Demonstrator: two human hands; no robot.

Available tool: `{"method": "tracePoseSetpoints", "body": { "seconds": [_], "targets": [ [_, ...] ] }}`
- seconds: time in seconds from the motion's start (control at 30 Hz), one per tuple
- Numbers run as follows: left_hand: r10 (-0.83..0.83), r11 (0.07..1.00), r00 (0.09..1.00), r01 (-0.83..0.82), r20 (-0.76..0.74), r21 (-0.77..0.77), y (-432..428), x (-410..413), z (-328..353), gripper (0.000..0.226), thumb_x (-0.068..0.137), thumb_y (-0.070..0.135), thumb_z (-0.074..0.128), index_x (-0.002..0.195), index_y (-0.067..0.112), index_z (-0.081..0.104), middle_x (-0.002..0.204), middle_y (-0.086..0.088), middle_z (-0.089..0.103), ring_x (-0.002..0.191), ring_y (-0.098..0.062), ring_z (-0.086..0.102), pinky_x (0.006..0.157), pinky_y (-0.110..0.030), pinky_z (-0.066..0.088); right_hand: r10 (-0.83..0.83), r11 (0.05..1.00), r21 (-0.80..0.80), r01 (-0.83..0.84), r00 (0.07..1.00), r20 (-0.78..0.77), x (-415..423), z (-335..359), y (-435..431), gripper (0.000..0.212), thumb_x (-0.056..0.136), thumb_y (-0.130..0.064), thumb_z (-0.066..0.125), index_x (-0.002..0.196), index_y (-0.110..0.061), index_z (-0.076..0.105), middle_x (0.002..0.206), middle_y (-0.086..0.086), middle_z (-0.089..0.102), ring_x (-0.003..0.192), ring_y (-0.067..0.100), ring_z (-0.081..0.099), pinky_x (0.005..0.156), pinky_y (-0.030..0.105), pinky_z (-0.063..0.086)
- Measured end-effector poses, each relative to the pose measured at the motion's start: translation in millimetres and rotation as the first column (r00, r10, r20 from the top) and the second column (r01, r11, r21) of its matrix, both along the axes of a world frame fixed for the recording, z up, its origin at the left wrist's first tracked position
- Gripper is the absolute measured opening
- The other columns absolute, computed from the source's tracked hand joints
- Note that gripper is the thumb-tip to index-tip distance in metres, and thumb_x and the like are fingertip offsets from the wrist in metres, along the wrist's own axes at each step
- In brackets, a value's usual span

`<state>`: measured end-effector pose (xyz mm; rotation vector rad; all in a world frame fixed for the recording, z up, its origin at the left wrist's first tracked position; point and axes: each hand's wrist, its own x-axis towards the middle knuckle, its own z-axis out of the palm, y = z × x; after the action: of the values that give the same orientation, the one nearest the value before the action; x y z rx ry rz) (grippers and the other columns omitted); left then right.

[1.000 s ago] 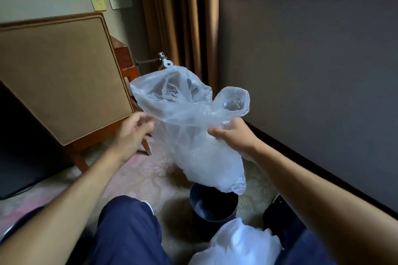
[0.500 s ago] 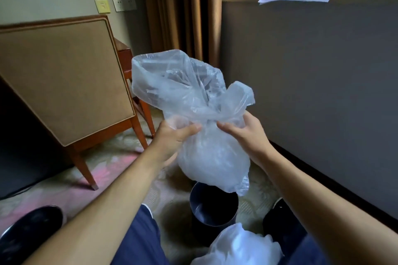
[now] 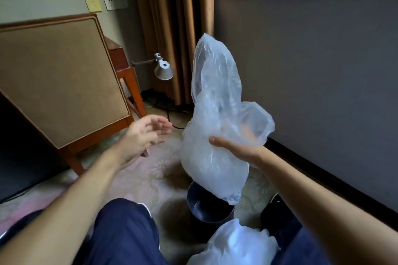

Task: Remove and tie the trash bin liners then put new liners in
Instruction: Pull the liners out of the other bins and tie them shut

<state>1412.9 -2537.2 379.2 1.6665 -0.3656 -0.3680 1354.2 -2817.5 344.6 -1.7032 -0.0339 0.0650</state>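
We hold the bag (image 3: 215,114) straight above the bin (image 3: 206,211), its closed lower end hanging just over the bin's rim and its loose top standing upright. Its long axis runs up and down. Our right hand (image 3: 237,149) makes the only grip, thumb in front and fingers behind the film, closed round the bag's waist above the bin. Our left hand (image 3: 148,133) is empty, with fingers spread and relaxed, up and to the left of the bin and apart from the bag. The bag lies to the right of that free hand at about the same height, so the left is the one to reach across. We judge the next move is to catch the loose top above the right grip. Whether it is to be knotted or opened over the bin, we cannot tell. A second bag (image 3: 232,243), crumpled, lies at the near side of the bin.
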Motion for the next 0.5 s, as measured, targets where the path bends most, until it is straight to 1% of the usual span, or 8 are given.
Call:
{"method": "tracePoseSetpoints", "body": {
  "seconds": [0.07,0.1,0.17,0.23,0.3,0.37,0.47,0.5],
  "targets": [
    [-0.151,0.938,0.986,0.119,0.075,0.325,-4.7,-8.5,-7.4,0.072,0.073,0.023,0.087,0.136,0.027,0.052,0.137,0.006,0.06,0.131,-0.015,0.054,0.112,-0.042,0.044,0.046,0.997,0.057,-0.044,0.998,-0.044,1.0,-0.3,7.4,0.049,0.082,-0.03,0.084,0.125,-0.02,0.064,0.115,-0.001,0.073,0.102,0.013,0.072,0.086,0.03,0.06],
    [-0.21,0.906,0.976,0.169,0.063,0.388,-13.8,-13.8,-8.2,0.081,0.07,0.035,0.09,0.14,0.033,0.049,0.137,0.012,0.06,0.129,-0.009,0.056,0.111,-0.041,0.044,0.074,0.996,0.055,-0.074,0.997,-0.005,0.8,1.2,14.0,0.043,0.083,-0.026,0.084,0.121,-0.018,0.067,0.112,0.001,0.074,0.099,0.015,0.073,0.088,0.034,0.06],
    [-0.278,0.883,0.958,0.229,0.064,0.41,-36.3,-26.5,-2.9,0.08,0.067,0.045,0.091,0.137,0.038,0.053,0.128,0.015,0.066,0.12,-0.004,0.061,0.105,-0.033,0.049,0.109,0.994,-0.039,-0.107,0.992,0.06,-0.2,7.6,33.4,0.024,0.085,-0.019,0.08,0.108,-0.016,0.073,0.1,0.004,0.076,0.092,0.018,0.074,0.087,0.037,0.06],
    [-0.352,0.842,0.924,0.244,0.146,0.482,-53.1,-33.1,0.2,0.074,0.062,0.052,0.089,0.128,0.038,0.06,0.119,0.016,0.07,0.114,0.0,0.063,0.102,-0.027,0.049,0.154,0.971,-0.2,-0.129,0.982,0.114,2.5,8.9,48.1,0.008,0.085,-0.019,0.075,0.089,-0.024,0.073,0.087,-0.003,0.075,0.086,0.011,0.072,0.082,0.033,0.058],
    [-0.332,0.828,0.917,0.17,0.223,0.534,-60.8,-32.7,-0.7,0.079,0.054,0.065,0.087,0.124,0.038,0.062,0.115,0.015,0.07,0.112,-0.001,0.063,0.103,-0.032,0.049,0.186,0.95,-0.273,-0.151,0.977,0.106,5.6,13.3,52.5,0.01,0.082,-0.024,0.072,0.077,-0.032,0.07,0.077,-0.01,0.071,0.08,0.007,0.069,0.076,0.03,0.054],
    [-0.271,0.866,0.929,0.122,0.251,0.484,-63.3,-31.4,-4.9,0.084,0.052,0.066,0.087,0.125,0.034,0.061,0.115,0.011,0.07,0.112,-0.004,0.064,0.103,-0.035,0.05,0.212,0.947,-0.264,-0.183,0.973,0.087,7.7,14.9,49.5,0.006,0.078,-0.033,0.072,0.084,-0.033,0.071,0.084,-0.006,0.073,0.085,0.012,0.071,0.081,0.036,0.057],
    [-0.249,0.875,0.934,0.104,0.256,0.473,-67.8,-31.5,-9.9,0.066,0.064,0.041,0.091,0.124,0.031,0.064,0.114,0.011,0.071,0.109,-0.002,0.065,0.098,-0.025,0.05,0.151,0.975,-0.169,-0.145,0.988,0.021,1.7,19.5,40.5,0.035,0.083,-0.044,0.079,0.112,-0.027,0.07,0.097,-0.005,0.073,0.105,0.015,0.069,0.096,0.033,0.055],
    [-0.231,0.869,0.942,0.088,0.242,0.488,-67.6,-30.1,-12.5,0.057,0.068,0.031,0.091,0.12,0.032,0.065,0.11,0.013,0.072,0.104,0.001,0.065,0.091,-0.021,0.05,0.139,0.982,-0.135,-0.134,0.99,0.027,-0.8,22.7,37.8,0.058,0.079,-0.054,0.08,0.123,-0.02,0.065,0.102,-0.005,0.069,0.113,0.017,0.064,0.096,0.028,0.052]
  ]
}}
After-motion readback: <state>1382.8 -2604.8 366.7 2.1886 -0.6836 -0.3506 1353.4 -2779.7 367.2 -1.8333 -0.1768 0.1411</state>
